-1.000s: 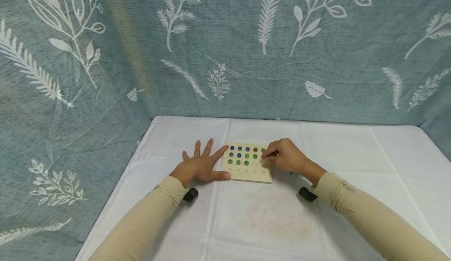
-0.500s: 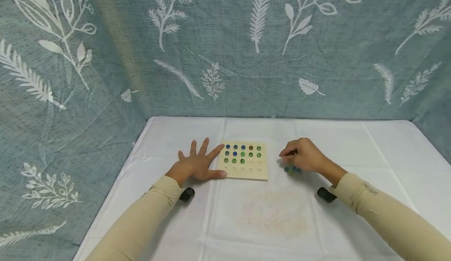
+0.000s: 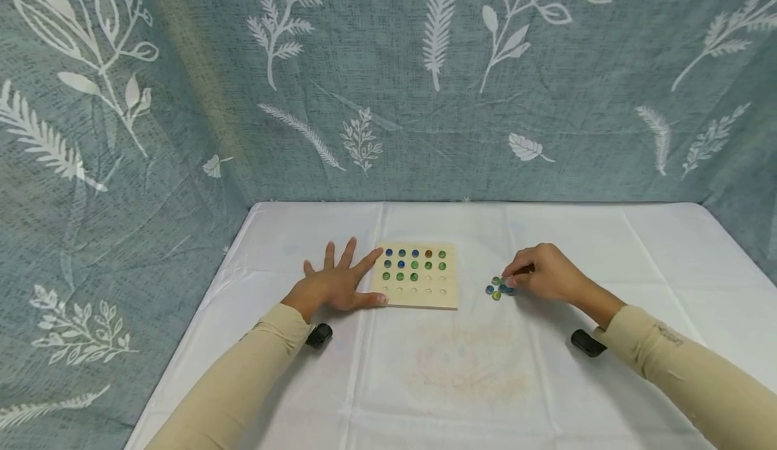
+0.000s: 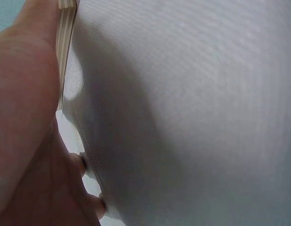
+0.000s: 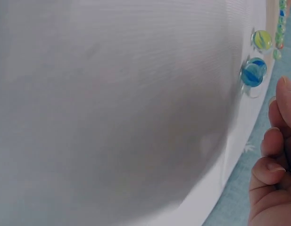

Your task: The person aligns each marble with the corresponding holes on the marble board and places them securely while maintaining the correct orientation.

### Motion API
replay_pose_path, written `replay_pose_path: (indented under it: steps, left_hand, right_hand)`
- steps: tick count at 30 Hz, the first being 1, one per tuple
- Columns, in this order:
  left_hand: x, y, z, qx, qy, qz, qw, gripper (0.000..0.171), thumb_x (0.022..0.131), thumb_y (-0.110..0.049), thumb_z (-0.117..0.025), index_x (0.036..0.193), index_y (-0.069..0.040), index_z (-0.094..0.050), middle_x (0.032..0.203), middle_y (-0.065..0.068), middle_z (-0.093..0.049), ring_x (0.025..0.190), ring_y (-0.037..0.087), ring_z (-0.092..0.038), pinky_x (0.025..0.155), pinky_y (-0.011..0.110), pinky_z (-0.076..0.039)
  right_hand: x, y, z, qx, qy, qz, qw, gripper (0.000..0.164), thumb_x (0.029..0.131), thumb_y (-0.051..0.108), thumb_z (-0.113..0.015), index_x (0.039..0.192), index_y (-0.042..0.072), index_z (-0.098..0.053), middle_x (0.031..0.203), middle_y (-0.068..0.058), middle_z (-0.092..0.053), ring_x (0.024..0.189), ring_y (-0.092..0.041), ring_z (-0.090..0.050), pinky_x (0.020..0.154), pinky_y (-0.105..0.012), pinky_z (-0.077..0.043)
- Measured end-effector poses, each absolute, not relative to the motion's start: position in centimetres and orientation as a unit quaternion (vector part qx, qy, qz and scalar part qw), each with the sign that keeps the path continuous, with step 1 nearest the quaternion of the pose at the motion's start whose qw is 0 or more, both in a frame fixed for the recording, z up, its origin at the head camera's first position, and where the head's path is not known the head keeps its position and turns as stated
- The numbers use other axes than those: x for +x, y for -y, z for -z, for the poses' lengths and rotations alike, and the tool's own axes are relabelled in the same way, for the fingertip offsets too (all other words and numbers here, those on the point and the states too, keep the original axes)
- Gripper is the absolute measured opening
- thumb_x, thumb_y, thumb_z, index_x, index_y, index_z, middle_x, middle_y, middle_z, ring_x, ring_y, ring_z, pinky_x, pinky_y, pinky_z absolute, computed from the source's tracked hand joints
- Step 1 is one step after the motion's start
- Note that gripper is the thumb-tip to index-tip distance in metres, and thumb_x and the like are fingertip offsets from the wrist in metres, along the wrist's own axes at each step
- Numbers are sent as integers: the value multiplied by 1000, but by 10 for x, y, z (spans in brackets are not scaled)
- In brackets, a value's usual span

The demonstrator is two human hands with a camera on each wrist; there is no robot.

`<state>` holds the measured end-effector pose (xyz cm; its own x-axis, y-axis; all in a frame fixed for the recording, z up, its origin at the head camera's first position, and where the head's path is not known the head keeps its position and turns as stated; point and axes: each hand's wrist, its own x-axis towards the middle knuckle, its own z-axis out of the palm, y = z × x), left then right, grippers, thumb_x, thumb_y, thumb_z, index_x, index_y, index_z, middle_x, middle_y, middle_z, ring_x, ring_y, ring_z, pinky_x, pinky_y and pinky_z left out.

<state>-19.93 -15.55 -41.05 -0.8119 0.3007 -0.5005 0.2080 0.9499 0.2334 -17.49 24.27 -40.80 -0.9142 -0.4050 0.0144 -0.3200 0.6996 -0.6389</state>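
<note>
In the head view, a pale wooden board point(image 3: 450, 285) with rows of round hollows lies on the white-covered table. Blue, green and one brown marble point(image 3: 428, 254) fill the two far rows and the left part of the third. My left hand point(image 3: 336, 287) is spread flat at the board's left side, index fingertip and thumb at its edge. Right of the board, my right hand point(image 3: 546, 274) is over a small cluster of loose marbles point(image 3: 496, 295), thumb and index fingertips close to them. The right wrist view shows a blue marble point(image 5: 253, 74) beside the bent fingers, with no marble visible between them.
White cloth point(image 3: 473, 362) with creases and a faint stain covers the table. A blue-green curtain with white leaf prints point(image 3: 388, 86) hangs behind and at the left. Black wrist cameras point(image 3: 587, 343) sit under both wrists.
My right hand has moved from the board's right side to the loose marbles. A green marble now sits at the right end of the second row. My left hand stays at the board.
</note>
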Motion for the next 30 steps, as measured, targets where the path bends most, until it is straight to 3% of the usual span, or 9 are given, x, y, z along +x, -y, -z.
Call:
replay_pose_path:
  steps: [7,16,30]
  left_hand:
    - [-197,157,406,134,-949,-79,273,99,92,-78,-54,168,-41,-1,176,14,17,158,53,19,114,87,-1]
    - [-198,159,411,131,-949,-87,272,106,84,-90,-51,166,-47,0,176,11,19,158,51,20,114,87,3]
    - [-196,155,408,133,-949,-78,275,100,92,-80,-54,167,-43,-1,176,12,19,158,51,20,115,86,1]
  right_hand:
    - [-170,-248,410,-189,-921,334,63,12,89,-2,-77,97,3,-84,94,-7,-80,85,-11,-70,70,-21,-53]
    - [-166,-251,420,-183,-927,320,63,10,88,2,-80,96,6,-84,94,-4,-80,87,-13,-70,72,-22,-53]
    - [-163,-249,421,-206,-928,306,50,7,86,5,-83,93,7,-84,88,0,-79,82,-7,-68,71,-23,-53]
